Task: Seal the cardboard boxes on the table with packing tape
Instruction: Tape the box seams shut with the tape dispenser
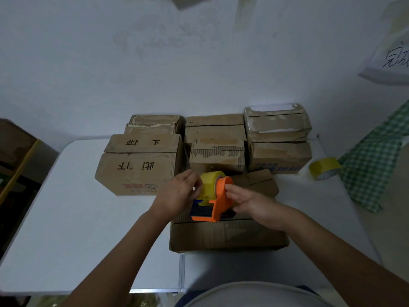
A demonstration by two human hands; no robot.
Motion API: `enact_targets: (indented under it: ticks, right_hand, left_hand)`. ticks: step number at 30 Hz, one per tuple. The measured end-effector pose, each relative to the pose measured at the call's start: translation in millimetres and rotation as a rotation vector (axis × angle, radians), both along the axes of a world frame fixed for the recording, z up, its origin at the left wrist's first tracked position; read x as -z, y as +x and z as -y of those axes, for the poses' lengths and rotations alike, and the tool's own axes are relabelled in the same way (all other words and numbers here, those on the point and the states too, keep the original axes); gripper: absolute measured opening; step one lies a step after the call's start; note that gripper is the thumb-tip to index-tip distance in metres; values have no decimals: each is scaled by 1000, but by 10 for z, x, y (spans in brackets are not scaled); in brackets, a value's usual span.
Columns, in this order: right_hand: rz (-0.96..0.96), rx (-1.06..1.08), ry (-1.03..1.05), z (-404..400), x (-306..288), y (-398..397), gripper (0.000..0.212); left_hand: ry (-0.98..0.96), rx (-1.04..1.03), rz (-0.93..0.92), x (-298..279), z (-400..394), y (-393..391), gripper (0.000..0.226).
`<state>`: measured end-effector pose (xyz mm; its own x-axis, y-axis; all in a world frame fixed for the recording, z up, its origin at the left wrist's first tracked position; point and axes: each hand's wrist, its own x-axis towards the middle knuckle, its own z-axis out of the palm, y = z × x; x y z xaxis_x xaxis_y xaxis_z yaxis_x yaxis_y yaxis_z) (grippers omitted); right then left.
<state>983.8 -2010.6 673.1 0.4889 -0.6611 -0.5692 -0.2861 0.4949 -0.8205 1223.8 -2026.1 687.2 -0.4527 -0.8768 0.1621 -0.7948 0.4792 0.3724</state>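
Your right hand (245, 201) is closed on the orange tape dispenser (218, 200), fingers wrapped over its round side plate, which steadies the tool just above the nearest cardboard box (228, 234) at lower centre of the frame. Your left hand (177, 193) is pinched together at the yellow tape roll (210, 183) on the dispenser's left face; you look to be hunting for the loose end or feeding it toward the dark blade end (200, 210), though whether any tape is actually between the fingertips cannot be told. Holding the dispenser low over that box makes sense: once the end is free, the top seam is right under it. The box's flaps look closed, and I see no clear strip of tape on them, so sealing here has probably not begun. Behind it, across the middle of the frame, the other boxes (141, 165) stand in a tight row against the wall, within reach for later. A spare tape roll (324, 168) lies at the right edge of the white table (77, 218), well apart from your hands, beside a green checked cloth (374, 160).
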Motion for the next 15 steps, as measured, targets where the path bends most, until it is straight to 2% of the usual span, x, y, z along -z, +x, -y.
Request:
enact_targets:
  ticks: [2,3,7,10,15]
  right_hand:
    - [-112,-200,-95,-63,43,44,93]
    - [-146,-236,-155,-102,63,109,97]
    - [-261,-37,-411,-250,167,326,77]
    - [-184,28,-419,-282,210,277,63]
    - [-60,-20,-341,-227,155,172,74]
  left_hand:
    - [41,-38,-14,16,47,-19,11]
    - [58,-37,-17,16,63,-39,12]
    - [110,12,-45,-12,75,-109,10]
    - [250,55,-135,-55,90,-71,9]
    - [390,111,-206,-71,65,7,5]
